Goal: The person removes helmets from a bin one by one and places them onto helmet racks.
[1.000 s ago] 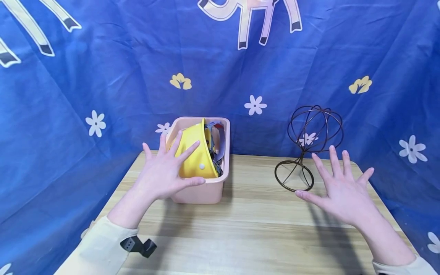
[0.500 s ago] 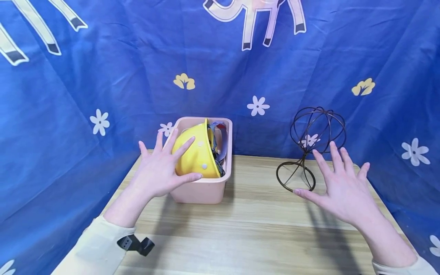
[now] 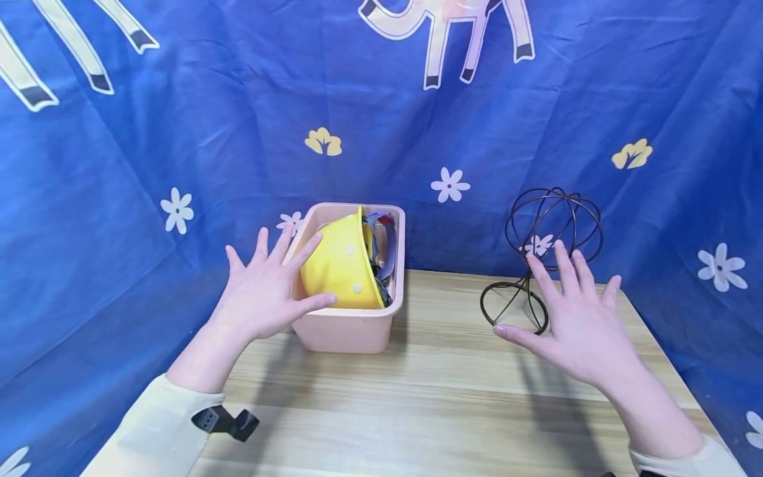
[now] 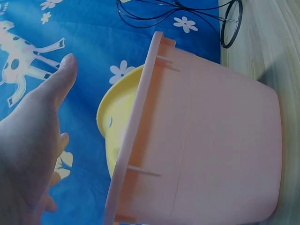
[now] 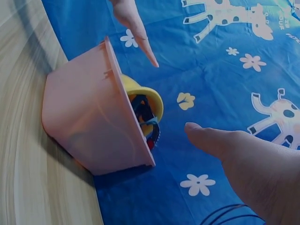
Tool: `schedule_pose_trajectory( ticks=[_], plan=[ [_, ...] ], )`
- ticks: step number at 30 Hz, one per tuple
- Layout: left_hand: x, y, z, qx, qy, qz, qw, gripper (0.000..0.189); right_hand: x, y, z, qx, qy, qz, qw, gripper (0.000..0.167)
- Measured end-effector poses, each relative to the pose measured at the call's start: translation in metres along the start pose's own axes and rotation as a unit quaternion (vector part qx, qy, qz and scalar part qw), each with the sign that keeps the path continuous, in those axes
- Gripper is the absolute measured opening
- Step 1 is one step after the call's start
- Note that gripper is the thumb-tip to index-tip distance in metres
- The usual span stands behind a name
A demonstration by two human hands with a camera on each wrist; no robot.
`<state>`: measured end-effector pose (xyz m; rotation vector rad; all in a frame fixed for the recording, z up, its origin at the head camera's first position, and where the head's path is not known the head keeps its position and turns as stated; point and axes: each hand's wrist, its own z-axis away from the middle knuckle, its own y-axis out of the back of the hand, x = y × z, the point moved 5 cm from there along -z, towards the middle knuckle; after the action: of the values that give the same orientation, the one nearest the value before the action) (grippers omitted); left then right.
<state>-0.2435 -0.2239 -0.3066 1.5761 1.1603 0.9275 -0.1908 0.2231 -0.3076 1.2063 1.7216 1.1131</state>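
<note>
A yellow hard hat point(image 3: 340, 265) lies tilted on its side in a pink plastic bin point(image 3: 352, 331), its dark and blue inner straps facing right. My left hand point(image 3: 256, 295), fingers spread, hovers in front of the bin's left side and holds nothing. In the left wrist view its thumb point(image 4: 65, 79) stands apart from the bin wall. Over at the right, my right hand point(image 3: 578, 324) is also spread in the air, in front of a dark wire stand point(image 3: 554, 225) with a round cage top and ring base. It holds nothing; whether it touches the stand cannot be told.
The bin and the stand are at the back of a light wooden table point(image 3: 429, 411). Behind and beside it hangs a blue cloth point(image 3: 381, 119) printed with flowers and animals. A black strap point(image 3: 223, 422) is on the left sleeve.
Both hands have drifted left, still spread; the left has uncovered more of the hard hat. The scene has shifted slightly right in view. Bin and stand keep their places on the table.
</note>
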Motion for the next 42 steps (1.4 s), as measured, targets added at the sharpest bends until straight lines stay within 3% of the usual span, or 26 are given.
schedule_pose_trajectory(
  ticks=[17, 28, 37, 42],
  plan=[
    [-0.025, -0.006, 0.005, -0.006, 0.045, 0.037, 0.9983, 0.103, -0.043, -0.005, -0.025, 0.048, 0.062, -0.039, 0.9962, 0.12],
    [-0.036, -0.015, 0.01, -0.006, 0.057, 0.082, 0.995, 0.098, -0.067, -0.008, -0.041, 0.089, 0.105, -0.112, 0.9841, 0.12],
    [-0.038, -0.024, 0.008, 0.0, 0.082, 0.124, 0.9889, 0.093, -0.082, -0.018, -0.053, 0.089, 0.121, -0.168, 0.9742, 0.11],
    [-0.044, -0.029, 0.01, 0.02, 0.106, 0.163, 0.9807, 0.093, -0.091, -0.023, -0.057, 0.094, 0.131, -0.191, 0.9684, 0.104]
  ],
)
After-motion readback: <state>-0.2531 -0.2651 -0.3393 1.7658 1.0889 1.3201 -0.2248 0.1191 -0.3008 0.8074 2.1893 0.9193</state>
